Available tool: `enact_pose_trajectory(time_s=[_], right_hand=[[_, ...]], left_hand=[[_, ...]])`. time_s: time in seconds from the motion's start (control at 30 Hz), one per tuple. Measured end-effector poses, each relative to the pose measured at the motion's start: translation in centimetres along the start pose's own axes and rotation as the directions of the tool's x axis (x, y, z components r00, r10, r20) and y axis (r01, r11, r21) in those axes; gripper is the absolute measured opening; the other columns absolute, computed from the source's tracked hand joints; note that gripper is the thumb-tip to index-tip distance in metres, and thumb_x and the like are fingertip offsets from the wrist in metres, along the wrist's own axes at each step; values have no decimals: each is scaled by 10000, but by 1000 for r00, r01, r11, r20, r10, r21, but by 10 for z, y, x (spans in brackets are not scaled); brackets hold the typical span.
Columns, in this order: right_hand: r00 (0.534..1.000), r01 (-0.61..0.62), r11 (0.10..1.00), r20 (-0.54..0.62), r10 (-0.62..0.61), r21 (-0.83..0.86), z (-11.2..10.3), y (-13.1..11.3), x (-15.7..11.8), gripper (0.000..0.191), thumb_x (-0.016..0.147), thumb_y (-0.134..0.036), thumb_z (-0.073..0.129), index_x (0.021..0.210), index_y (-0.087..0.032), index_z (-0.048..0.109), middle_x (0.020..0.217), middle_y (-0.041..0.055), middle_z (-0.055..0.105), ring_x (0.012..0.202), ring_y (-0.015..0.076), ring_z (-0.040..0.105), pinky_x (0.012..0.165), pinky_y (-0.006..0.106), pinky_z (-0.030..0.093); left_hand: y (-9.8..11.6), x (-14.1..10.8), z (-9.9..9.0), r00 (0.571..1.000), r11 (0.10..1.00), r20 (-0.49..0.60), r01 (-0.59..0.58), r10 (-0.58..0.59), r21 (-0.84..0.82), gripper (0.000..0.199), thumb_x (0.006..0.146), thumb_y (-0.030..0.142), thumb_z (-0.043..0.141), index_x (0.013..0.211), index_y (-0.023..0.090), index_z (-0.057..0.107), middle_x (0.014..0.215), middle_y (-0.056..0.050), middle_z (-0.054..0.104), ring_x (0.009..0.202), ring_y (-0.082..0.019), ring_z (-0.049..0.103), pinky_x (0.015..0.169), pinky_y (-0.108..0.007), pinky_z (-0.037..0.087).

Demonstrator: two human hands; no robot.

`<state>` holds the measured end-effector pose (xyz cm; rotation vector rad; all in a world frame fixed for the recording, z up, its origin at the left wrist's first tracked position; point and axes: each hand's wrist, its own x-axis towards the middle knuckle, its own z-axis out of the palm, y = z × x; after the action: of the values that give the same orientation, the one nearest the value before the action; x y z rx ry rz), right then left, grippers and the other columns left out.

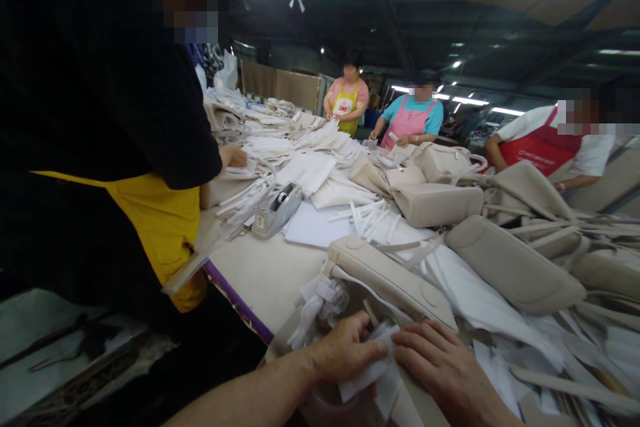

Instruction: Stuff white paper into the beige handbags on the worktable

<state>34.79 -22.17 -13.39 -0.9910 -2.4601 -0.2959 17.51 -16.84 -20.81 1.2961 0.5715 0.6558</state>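
My left hand [350, 350] is closed, thumb and fingers pinching a thin white wrapping sheet [367, 373] that looks like tissue or soft film. Facing it, my right hand [435, 360] curls its fingertips over the same sheet; its thumb is hidden. Both are low in the view, over a beige bag whose shape is mostly covered by my hands. Just beyond lies another beige handbag [390, 277] on its side, base towards me. A bunched white wrapped strap [323, 300] sits left of my fingers.
A grey tape dispenser [277, 210] stands on the table [270, 273] beside white paper sheets [320, 223]. Beige bags [515, 263] pile up at right. A co-worker in a yellow apron [155, 213] stands close at left; several other people work across the table.
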Motion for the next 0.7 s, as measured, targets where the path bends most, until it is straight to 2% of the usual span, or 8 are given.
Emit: enact_pose_trajectory(time_s=[0.13,0.23,0.3,0.37,0.43,0.53,0.63,0.7], right_hand=[[999,39,998,-7,-39,-50,-1,-3,-2,422,971,-314,245,804,-219,620,881,-7,678,852,157,565,835,319,317],[997,75,994,26,-73,-83,2,-5,-4,388,968,-282,262,824,-216,617,919,8,676,880,173,564,853,336,316],[997,15,999,74,-11,-44,5,-4,-2,350,957,-226,292,805,-219,607,840,7,665,807,163,565,800,319,344],[981,-122,992,156,118,17,8,-1,3,264,909,-166,387,739,-219,581,733,-8,627,730,153,549,700,282,363],[925,-304,952,254,284,42,9,3,9,186,827,-135,500,663,-212,542,681,-21,593,695,146,538,624,252,354],[764,-569,821,399,507,46,8,8,18,147,728,-133,574,608,-200,520,651,-37,574,652,130,538,569,224,335],[615,-724,685,525,589,79,8,14,25,92,663,-133,565,606,-199,536,606,-55,562,599,111,525,528,206,311],[583,-750,654,561,588,93,8,19,28,70,621,-137,574,608,-196,539,582,-60,547,580,107,507,512,203,296]], left_hand=[[1,-1,1,998,998,-24,57,-56,37,328,757,260,578,1063,153,528,867,-15,610,702,-125,553,625,-236,445],[-2,-1,3,1000,1000,8,-3,3,-21,356,779,296,581,1097,148,521,913,-33,629,795,-154,574,694,-260,458],[-2,-2,4,998,998,-3,-57,57,-7,351,785,261,573,1113,146,527,990,-48,633,869,-174,578,750,-279,460],[-1,-3,4,993,993,-28,-113,114,40,336,786,221,564,1113,145,538,1052,-54,628,946,-191,569,817,-296,451],[2,-4,4,985,984,-31,-166,168,62,347,795,214,559,1135,149,536,1116,-58,612,1026,-202,547,894,-312,426],[4,-4,4,977,976,8,-215,215,45,388,818,230,546,1197,158,509,1204,-67,574,1113,-210,510,979,-333,377],[2,-3,6,982,981,3,-187,188,40,399,805,226,558,1196,157,519,1191,-72,582,1133,-229,502,992,-355,373],[0,-2,8,993,993,-37,-113,115,38,424,765,226,597,1180,168,529,1130,-65,608,1093,-242,526,950,-365,411]])
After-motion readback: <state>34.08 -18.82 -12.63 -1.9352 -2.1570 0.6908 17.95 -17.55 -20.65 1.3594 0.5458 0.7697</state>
